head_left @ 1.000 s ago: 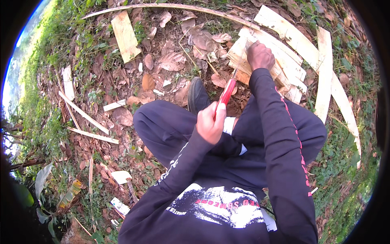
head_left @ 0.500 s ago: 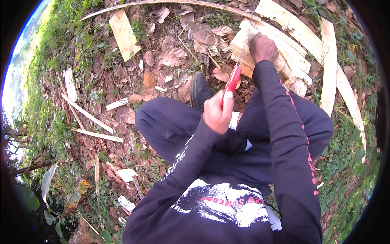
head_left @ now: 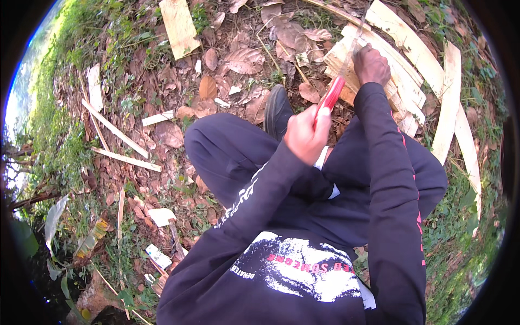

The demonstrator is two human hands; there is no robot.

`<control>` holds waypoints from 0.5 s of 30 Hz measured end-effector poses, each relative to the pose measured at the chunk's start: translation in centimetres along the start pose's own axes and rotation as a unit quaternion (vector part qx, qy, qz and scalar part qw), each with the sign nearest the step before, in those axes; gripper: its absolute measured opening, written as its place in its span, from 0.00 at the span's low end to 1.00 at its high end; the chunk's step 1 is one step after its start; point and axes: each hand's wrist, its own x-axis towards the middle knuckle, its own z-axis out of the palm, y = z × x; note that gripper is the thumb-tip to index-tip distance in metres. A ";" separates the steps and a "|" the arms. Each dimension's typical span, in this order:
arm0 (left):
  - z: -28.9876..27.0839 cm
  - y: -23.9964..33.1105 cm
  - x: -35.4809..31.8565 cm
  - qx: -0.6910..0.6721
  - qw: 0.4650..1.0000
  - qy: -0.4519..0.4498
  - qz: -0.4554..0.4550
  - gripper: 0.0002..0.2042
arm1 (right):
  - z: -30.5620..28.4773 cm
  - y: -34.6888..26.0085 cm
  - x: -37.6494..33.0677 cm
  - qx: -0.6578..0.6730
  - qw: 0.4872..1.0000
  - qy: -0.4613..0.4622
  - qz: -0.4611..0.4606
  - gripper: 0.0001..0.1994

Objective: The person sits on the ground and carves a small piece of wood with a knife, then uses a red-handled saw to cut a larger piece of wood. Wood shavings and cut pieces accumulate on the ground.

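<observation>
My left hand [head_left: 307, 135] is closed round the red handle [head_left: 331, 93] of a tool with a long, narrow metal blade [head_left: 346, 62]. The blade points up and away to the right, over a stack of pale split wood [head_left: 398, 70]. My right hand [head_left: 371, 66] is curled against the blade's right side, above the stack. A small dark thing shows at its fingertips, too small to name. Whether these fingers also grip the blade cannot be made out.
Long pale wood strips [head_left: 450, 103] lie right of the stack. A flat board piece [head_left: 179, 30] and thin slats [head_left: 116, 130] are scattered leftward on brown leaf litter. My crossed legs [head_left: 233, 151] and dark shoe [head_left: 277, 111] sit close below the blade. Green plants [head_left: 70, 81] edge the left.
The view has shifted, so the ground things sit differently in it. My left hand still holds the red handle and my right hand stays by the blade, with little visible change between them.
</observation>
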 end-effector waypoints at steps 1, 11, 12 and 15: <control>1.0 -0.1 2.2 0.001 0.999 0.019 0.037 0.16 | 0.2 -0.4 -0.2 0.000 1.000 0.006 0.000 0.29; -2.1 -0.2 -5.1 -0.027 0.999 -0.006 -0.043 0.17 | 0.1 -0.3 -0.2 -0.024 0.999 0.046 -0.007 0.27; -1.6 0.1 -4.1 -0.022 0.999 0.007 -0.024 0.17 | 0.0 -0.4 -0.3 -0.020 0.999 0.045 -0.006 0.27; 1.2 -0.6 2.3 -0.009 0.999 0.041 0.029 0.16 | 1.0 -0.4 0.1 -0.025 0.998 0.053 -0.013 0.26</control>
